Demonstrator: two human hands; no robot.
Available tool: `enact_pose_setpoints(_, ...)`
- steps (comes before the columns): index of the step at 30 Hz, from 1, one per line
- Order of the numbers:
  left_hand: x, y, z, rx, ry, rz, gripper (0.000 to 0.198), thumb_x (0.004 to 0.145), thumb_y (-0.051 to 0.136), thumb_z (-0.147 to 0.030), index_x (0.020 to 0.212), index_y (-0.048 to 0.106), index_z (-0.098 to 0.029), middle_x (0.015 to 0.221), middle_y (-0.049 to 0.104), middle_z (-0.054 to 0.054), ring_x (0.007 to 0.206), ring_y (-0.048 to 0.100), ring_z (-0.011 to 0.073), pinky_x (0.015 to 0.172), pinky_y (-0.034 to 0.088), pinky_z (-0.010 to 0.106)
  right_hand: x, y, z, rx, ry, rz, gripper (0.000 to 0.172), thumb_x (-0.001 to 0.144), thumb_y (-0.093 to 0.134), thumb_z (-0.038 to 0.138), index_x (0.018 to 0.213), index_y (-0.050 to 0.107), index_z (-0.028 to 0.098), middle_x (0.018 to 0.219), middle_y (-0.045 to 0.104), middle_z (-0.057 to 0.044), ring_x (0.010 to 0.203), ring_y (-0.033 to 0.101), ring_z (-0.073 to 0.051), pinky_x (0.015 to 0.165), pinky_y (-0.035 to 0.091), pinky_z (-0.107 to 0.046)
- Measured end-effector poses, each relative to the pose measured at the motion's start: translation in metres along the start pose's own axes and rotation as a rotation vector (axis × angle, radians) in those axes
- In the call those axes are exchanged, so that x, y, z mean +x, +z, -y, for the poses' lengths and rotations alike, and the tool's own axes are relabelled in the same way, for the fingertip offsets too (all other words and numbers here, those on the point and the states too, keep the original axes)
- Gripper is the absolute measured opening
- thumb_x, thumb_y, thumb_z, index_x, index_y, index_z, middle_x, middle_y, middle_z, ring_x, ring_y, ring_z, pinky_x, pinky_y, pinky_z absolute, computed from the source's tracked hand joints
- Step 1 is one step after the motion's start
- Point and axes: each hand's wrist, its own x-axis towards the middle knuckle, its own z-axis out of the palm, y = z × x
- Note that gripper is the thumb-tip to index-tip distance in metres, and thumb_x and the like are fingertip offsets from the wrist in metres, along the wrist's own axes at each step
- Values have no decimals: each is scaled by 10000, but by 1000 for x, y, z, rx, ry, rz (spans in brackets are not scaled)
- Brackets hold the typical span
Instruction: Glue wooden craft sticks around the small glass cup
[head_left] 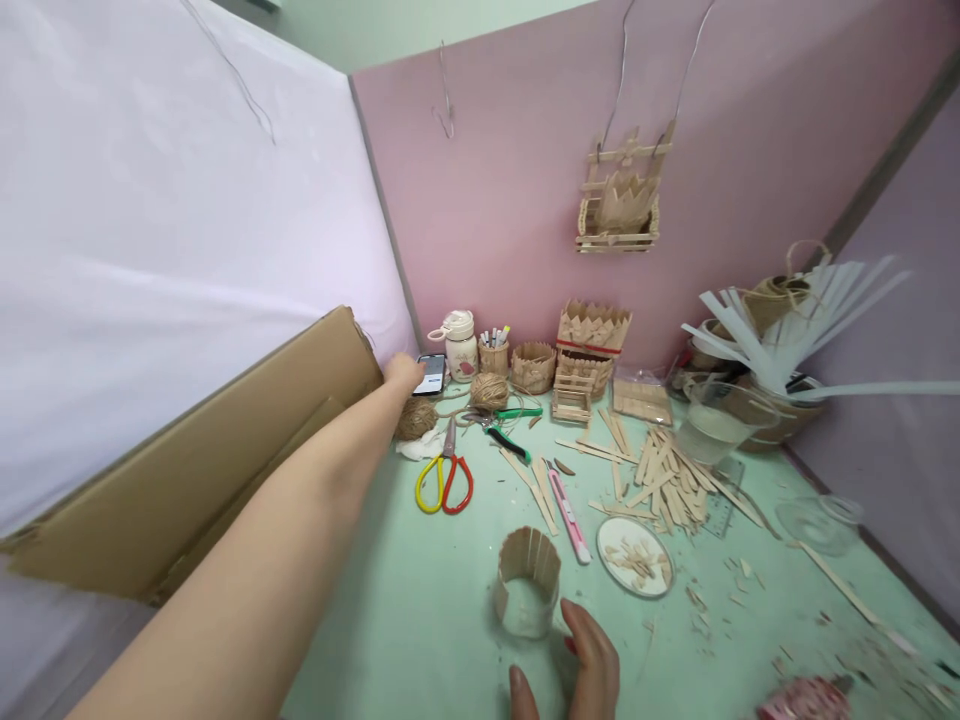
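My left arm stretches far across the table, and my left hand (405, 372) is at the edge of a phone (431, 374) with a lit screen. Its fingers are mostly hidden behind the back of the hand, so its grip does not show. Close to me, my right hand (589, 660) is open, thumb and fingers apart, just beside a small round cup (529, 570) made of upright craft sticks and a clear wall. A pink utility knife (568, 515) and a white dish (636, 557) of wood scraps lie beyond it.
Scissors (444, 482), pliers (510, 440), twine balls (489, 391) and a bottle (460, 345) stand or lie near the left arm. Loose craft sticks (671, 485) spread at right, before a plastic cup (712, 430). Cardboard (225, 440) leans left. A stick-built holder (622, 205) hangs on the wall.
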Motion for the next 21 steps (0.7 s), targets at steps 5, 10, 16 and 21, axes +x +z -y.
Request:
enact_pose_setpoints(5, -56, 1, -16, -99, 115, -86, 229, 900, 531, -231, 1094, 609, -139, 1159, 655, 129, 1155, 580, 272, 1016, 426, 421, 1, -6, 5, 49, -40, 58, 548, 879, 539, 345, 1377, 386, 173, 1229, 500, -193, 1105, 508, -352, 818, 477, -505)
enact_pose_setpoints(10, -159, 8, -3, -299, 369, -25, 289, 953, 388, -359, 815, 601, -220, 994, 692, 22, 1019, 621, 157, 936, 470, 251, 6, -13, 9, 11, -66, 93, 555, 890, 552, 321, 1388, 357, 173, 1248, 476, -181, 1154, 464, -334, 889, 445, -506)
enact_pose_setpoints(16, -227, 11, 41, -627, 551, 133, 385, 939, 307, -517, 984, 560, -231, 1076, 645, 80, 1070, 597, 214, 953, 473, 342, 11, -19, 23, -51, -181, 42, 517, 904, 540, 276, 1377, 360, 174, 1217, 461, -166, 1133, 464, -298, 890, 450, -465)
enact_pose_setpoints(21, -236, 18, 66, -865, 658, 399, 696, 817, 351, -777, 1213, 473, -218, 1264, 559, 132, 1169, 556, 258, 1008, 443, 386, 7, -24, 38, -77, -251, -41, 476, 901, 543, 272, 1347, 397, 192, 1169, 480, -146, 1099, 481, -286, 872, 448, -446)
